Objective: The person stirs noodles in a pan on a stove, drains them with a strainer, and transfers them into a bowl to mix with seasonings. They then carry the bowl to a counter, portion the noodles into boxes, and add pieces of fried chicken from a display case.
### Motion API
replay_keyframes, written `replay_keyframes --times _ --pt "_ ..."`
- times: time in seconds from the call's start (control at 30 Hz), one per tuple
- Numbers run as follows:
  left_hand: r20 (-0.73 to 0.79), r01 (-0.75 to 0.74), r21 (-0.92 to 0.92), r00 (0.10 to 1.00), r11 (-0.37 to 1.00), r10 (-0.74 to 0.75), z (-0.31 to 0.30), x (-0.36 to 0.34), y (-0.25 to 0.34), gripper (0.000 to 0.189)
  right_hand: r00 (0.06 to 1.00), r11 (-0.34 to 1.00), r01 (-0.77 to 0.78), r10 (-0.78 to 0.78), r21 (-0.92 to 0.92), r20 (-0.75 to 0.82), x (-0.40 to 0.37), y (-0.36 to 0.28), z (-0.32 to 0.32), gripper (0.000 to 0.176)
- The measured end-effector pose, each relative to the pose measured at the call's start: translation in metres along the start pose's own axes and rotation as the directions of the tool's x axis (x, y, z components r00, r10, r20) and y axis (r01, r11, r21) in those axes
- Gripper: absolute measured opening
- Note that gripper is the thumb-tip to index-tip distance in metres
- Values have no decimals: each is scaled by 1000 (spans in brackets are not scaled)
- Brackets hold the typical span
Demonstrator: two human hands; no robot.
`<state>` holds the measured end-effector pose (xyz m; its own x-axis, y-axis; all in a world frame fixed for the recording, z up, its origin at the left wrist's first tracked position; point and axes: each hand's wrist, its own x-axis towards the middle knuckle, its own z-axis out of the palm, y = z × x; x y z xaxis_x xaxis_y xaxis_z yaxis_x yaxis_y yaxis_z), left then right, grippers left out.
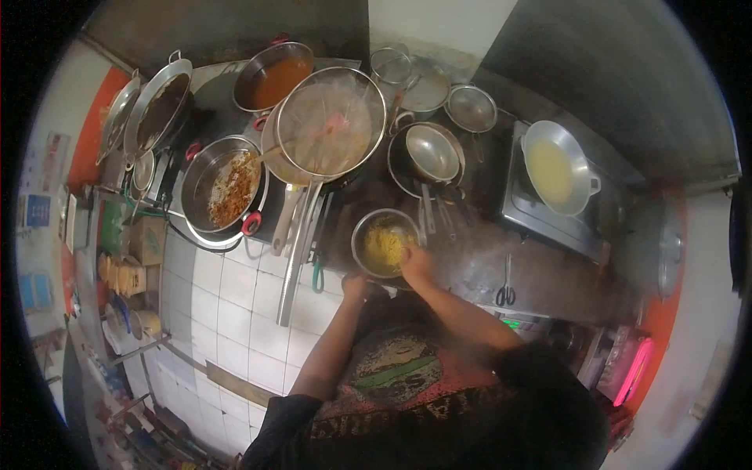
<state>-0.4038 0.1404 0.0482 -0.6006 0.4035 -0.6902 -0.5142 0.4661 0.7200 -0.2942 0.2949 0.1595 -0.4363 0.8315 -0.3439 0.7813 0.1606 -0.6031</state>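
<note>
A round metal bowl point(357, 249) stands at the front edge of the counter and holds a crumbly yellow food mixture point(383, 241). My right hand point(416, 263) reaches over the bowl's right rim, its fingers curled into the yellow mixture. Just outside the bowl's lower left side is my left hand point(355, 287), low by the counter edge with its fingers hidden. Behind the bowl, a small saucepan point(432, 153) rests in a dark wider pan.
A large strainer point(332, 125) lies over a pot, its long handle jutting past the counter edge. Left of it is a pan of browned food point(229, 205); behind, a pot of orange liquid point(282, 82). A wok of yellow liquid point(554, 168) sits on the right stove point(534, 205). Black-handled scissors point(506, 294) lie nearby.
</note>
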Motion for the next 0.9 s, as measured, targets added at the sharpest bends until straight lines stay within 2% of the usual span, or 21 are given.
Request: replay_keyframes --times 0.07,0.17,0.23,0.27,0.3,0.37,0.43,0.47,0.5,0.57,0.67,0.77,0.87,0.9 --pt "9 -67 -112 998 991 69 0 10 -14 21 999 999 -28 28 -19 21 6 35 15 22" --pt "35 -132 67 991 989 130 -3 12 -18 21 974 999 37 -38 9 224 -3 52 1 21" --pt "94 -183 267 982 946 163 -9 10 -13 24 983 998 4 -15 61 181 -3 47 -6 21" --pt "87 -128 258 990 958 109 -10 8 -12 25 987 996 -16 1 89 160 -2 45 -9 20" --pt "79 -72 249 995 966 54 -10 3 -7 27 990 988 -101 87 120 111 2 43 -6 20" --pt "16 191 -45 982 981 -190 -1 -8 17 27 965 946 -259 261 197 14 14 33 4 19" --pt "6 17 77 1000 997 -17 -1 -1 4 26 958 885 -286 276 367 82 20 34 19 19" --pt "9 -71 137 997 988 70 -2 5 -5 25 966 891 -259 236 372 109 24 37 22 19" --pt "10 -36 103 999 994 35 -2 6 -7 26 971 896 -232 195 378 135 25 35 21 19" --pt "14 37 32 999 999 -37 -2 10 -11 26 981 968 -79 33 236 191 29 34 12 19" --pt "109 44 -45 993 998 -39 -8 12 -11 27 964 990 136 -140 32 228 11 32 -16 18" --pt "41 101 26 994 995 -102 -9 17 -16 28 962 994 97 -84 -39 260 -11 24 -25 16" --pt "-43 100 -31 994 995 -101 1 -1 3 27 990 997 -44 51 -56 129 10 20 -7 14" --pt "-38 52 -33 998 998 -53 2 1 -1 27 998 999 -4 6 -34 57 12 26 -1 14"
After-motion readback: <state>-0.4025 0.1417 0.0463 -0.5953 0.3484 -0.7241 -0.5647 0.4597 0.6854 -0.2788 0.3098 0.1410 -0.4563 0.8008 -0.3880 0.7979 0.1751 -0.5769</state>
